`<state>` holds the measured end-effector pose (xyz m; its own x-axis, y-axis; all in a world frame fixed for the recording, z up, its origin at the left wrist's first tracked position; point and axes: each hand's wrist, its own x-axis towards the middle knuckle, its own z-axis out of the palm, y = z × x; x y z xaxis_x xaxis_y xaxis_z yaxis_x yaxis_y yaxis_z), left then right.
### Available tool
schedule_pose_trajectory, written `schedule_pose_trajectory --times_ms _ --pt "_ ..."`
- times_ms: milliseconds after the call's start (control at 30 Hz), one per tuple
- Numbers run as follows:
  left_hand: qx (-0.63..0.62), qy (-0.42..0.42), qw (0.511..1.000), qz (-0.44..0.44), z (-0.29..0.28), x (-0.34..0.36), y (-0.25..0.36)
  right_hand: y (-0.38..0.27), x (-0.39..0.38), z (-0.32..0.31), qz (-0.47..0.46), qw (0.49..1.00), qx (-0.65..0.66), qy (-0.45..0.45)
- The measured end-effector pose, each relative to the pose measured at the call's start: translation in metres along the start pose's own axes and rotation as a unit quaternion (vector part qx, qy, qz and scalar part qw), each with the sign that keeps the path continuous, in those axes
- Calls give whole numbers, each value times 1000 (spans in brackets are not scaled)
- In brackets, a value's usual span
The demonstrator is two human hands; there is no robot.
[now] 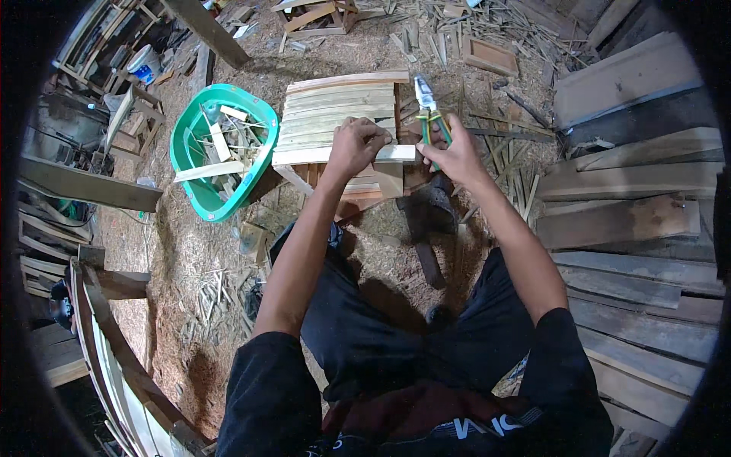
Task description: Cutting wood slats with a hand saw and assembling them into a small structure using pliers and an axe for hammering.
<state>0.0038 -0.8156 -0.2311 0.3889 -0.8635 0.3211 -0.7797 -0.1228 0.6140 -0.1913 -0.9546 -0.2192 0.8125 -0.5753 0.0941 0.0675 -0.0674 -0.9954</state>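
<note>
Whether the left hand's grip (359,146) pinches anything is too small to tell. The right hand's grip (451,152) covers part of the handles of the pliers (424,103). The left forearm (298,259) hides some of the near side of the slatted crate (335,107). Wood scraps (219,142) hide the bottom of the green tub (196,199). The top edge cuts off a post (204,32); the lower edge crops the shirt (411,419).

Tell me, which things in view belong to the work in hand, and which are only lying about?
In the work:
- slatted wooden piece, left hand at its near edge
- pliers, in right hand

Apparently lying about:
- green tub
- white bucket
- planks
</note>
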Motion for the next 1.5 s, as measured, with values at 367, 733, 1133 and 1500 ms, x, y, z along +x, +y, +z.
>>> schedule_pose_trajectory --times_ms 367,733,1133,1500 --pt "29 -10 999 -13 -5 -3 4 -25 -24 -11 87 970 -226 -35" --pt "24 23 999 -27 0 -10 5 -98 10 -13 340 935 28 -99" --pt "30 16 999 -30 4 -7 1 -53 -4 11 169 983 -74 27" --pt "8 14 999 -33 6 -5 -9 -59 -31 43 22 903 -429 -20"
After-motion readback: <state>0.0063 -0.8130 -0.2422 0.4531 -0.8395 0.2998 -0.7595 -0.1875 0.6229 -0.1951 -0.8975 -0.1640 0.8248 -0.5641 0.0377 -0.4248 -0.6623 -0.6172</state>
